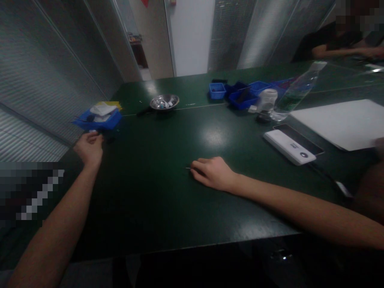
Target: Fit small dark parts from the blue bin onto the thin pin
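Note:
My left hand (90,149) is at the left, just in front of a blue tray (111,122). Its fingers are pinched together around a small white piece (93,131), too blurred to name. White crumpled material (103,109) and something yellow (115,105) lie in or behind that tray. Near the middle of the table, my right hand (213,173) rests low with its fingers closed. From its fingertips a thin pale rod (188,168) sticks out to the left; most of it is hidden in the hand.
A shiny metal bowl (154,105) with small white pieces stands farther back on the dark green table (150,192). Blue bins (217,91), a clear bottle (295,94), a white cup-like container (267,100), a white power bank (288,147) and a white board (345,124) occupy the right. Another person (333,44) sits at far right.

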Tool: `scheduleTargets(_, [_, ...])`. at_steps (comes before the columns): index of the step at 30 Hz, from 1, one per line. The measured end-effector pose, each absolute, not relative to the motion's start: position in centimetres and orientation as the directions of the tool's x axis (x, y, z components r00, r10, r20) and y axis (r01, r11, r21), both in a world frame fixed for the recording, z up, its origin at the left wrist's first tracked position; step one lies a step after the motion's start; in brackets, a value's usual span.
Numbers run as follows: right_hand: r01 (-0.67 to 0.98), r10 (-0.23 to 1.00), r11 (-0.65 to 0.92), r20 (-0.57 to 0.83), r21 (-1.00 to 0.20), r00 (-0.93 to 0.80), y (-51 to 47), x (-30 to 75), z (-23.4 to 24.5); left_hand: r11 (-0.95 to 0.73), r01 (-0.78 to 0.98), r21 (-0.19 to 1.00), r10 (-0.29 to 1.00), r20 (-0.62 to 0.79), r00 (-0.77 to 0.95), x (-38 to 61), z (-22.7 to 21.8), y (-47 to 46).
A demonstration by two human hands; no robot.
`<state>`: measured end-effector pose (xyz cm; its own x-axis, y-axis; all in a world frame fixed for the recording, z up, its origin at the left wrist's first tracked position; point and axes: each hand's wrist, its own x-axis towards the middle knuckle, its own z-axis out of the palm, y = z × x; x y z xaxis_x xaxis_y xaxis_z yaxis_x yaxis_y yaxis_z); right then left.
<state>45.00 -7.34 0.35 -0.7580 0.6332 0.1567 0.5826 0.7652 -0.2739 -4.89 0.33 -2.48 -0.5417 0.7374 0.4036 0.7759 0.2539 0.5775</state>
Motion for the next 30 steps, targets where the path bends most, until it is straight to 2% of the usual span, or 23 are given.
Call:
scheduleTargets(3, [0.588,0.636,0.765,0.164,-0.262,-0.754,-7.3,45.0,0.2,0.202,0.695,0.690,0.654,0.432,-0.620,-5.4,-2.9,0.8])
scheduleTargets(10, [0.577,0.631,0.765,0.152,-0.288,-0.761,-7.3,45.1,0.6,0.176,0.537,0.825,0.578,0.355,-0.735,-5.6,-3.4,1.5])
scheduleTargets(16, [0.582,0.634,0.764,0.162,-0.279,-0.756,-7.3,45.0,0.5,0.215,0.501,0.839,0.571,0.308,-0.761,-4.9,-3.1,1.4])
scheduleTargets(23, [0.572,0.628,0.768,0.165,-0.289,-0.761,-7.3,45.0,0.4,0.189,0.518,0.834,0.620,0.308,-0.722,-4.3,-2.8,1.5])
scheduleTargets(26, [0.576,0.629,0.769,0.165,-0.279,-0.760,-7.4,45.1,0.4,0.195,0.621,0.760,0.644,0.378,-0.665,-4.3,-2.7,1.0])
scheduleTargets(30, [0.579,0.628,0.771,0.167,-0.265,-0.760,-7.4,45.1,0.4,0.296,0.807,0.510,0.707,0.451,-0.544,-4.5,-2.7,0.3])
